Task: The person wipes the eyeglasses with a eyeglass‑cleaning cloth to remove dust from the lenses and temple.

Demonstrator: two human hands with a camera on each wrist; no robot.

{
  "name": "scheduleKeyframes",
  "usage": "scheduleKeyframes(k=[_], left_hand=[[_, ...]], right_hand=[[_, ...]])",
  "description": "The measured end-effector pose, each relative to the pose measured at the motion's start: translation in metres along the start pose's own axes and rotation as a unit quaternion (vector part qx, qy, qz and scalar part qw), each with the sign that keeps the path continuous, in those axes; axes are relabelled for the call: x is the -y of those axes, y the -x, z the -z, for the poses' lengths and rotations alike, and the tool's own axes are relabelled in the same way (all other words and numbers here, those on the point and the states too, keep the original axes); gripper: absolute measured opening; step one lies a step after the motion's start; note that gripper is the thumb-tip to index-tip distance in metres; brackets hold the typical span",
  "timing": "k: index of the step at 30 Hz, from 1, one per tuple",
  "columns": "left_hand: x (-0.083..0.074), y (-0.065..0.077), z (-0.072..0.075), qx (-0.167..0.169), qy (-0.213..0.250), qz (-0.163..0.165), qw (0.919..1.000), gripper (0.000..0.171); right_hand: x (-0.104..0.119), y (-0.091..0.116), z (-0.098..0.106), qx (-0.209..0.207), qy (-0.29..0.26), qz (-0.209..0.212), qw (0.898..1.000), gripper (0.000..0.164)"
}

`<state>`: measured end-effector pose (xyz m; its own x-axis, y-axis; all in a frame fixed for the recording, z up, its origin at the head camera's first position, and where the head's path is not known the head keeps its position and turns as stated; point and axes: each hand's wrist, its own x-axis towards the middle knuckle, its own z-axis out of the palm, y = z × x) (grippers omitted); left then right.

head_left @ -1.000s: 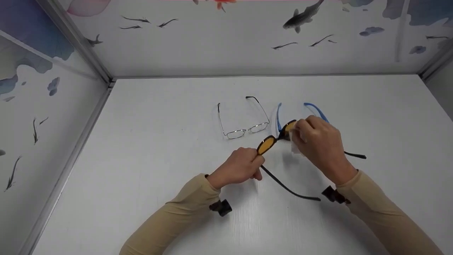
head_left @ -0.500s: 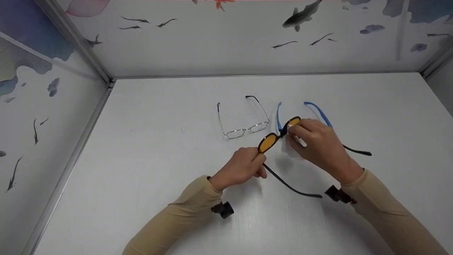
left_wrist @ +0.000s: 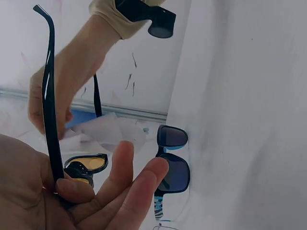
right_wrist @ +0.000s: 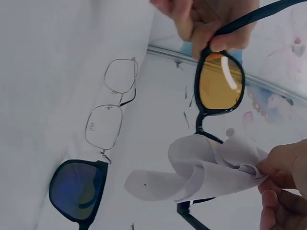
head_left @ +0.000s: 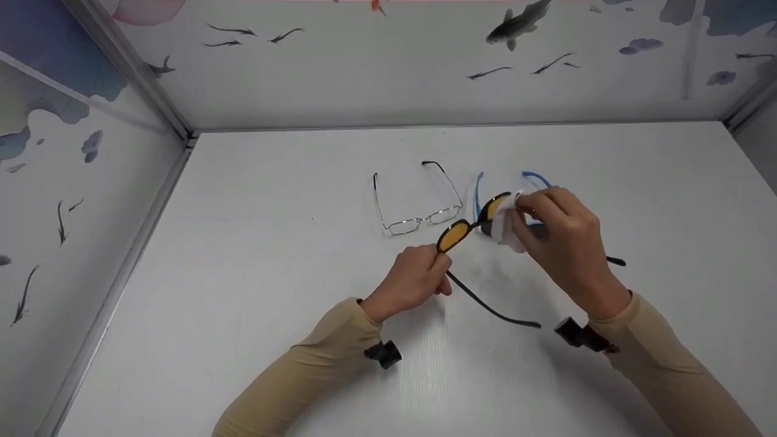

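Observation:
My left hand (head_left: 419,276) pinches one end of a pair of black-framed glasses with yellow lenses (head_left: 454,235), near the hinge, and holds it above the table. One temple arm of that pair points down toward the right. Between the thumb and fingers of my right hand (head_left: 561,237) is a thin white cloth (right_wrist: 206,167), bunched up. In the right wrist view the cloth hangs over the far lens and hides most of it, while the near yellow lens (right_wrist: 221,81) shows bare. In the left wrist view the other fingers of my left hand (left_wrist: 91,201) are spread.
Wire-framed clear glasses (head_left: 405,227) lie on the white table (head_left: 243,273) with temples unfolded. Beside them, partly behind my right hand, lie dark-lensed sunglasses (left_wrist: 175,172) with blue temples. Printed panels stand at the back and left table edges.
My right hand shifts left along the far lens, then back right and slightly up, so more of the cloth shows. My left hand keeps its grip on the glasses, nearly still.

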<state>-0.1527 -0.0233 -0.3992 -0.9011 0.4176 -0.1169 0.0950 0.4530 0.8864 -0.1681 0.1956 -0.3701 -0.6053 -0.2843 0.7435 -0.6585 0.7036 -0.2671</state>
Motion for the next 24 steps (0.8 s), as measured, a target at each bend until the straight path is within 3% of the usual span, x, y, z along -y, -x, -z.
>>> scheduleKeyframes(k=[4, 10, 14, 20, 24], left_hand=[[0.005, -0.003, 0.005, -0.011, -0.03, 0.003, 0.9995, 0.024], [0.014, -0.004, 0.012, -0.028, -0.074, -0.005, 0.9968, 0.025], [0.019, -0.001, 0.019, -0.028, -0.076, -0.004, 0.9967, 0.025], [0.026, 0.004, 0.029, -0.01, -0.061, -0.015, 0.998, 0.024], [0.03, 0.007, 0.036, 0.003, -0.046, -0.016, 0.9988, 0.024]], right_hand=[[0.007, -0.005, 0.011, 0.0, 0.002, -0.011, 1.0, 0.017], [0.008, -0.012, 0.032, 0.041, 0.017, -0.013, 0.999, 0.019], [0.002, -0.016, 0.041, 0.046, -0.01, -0.012, 0.999, 0.023], [-0.013, -0.019, 0.048, -0.005, -0.063, -0.016, 0.998, 0.025], [-0.025, -0.015, 0.048, 0.009, -0.072, 0.001, 0.997, 0.026]])
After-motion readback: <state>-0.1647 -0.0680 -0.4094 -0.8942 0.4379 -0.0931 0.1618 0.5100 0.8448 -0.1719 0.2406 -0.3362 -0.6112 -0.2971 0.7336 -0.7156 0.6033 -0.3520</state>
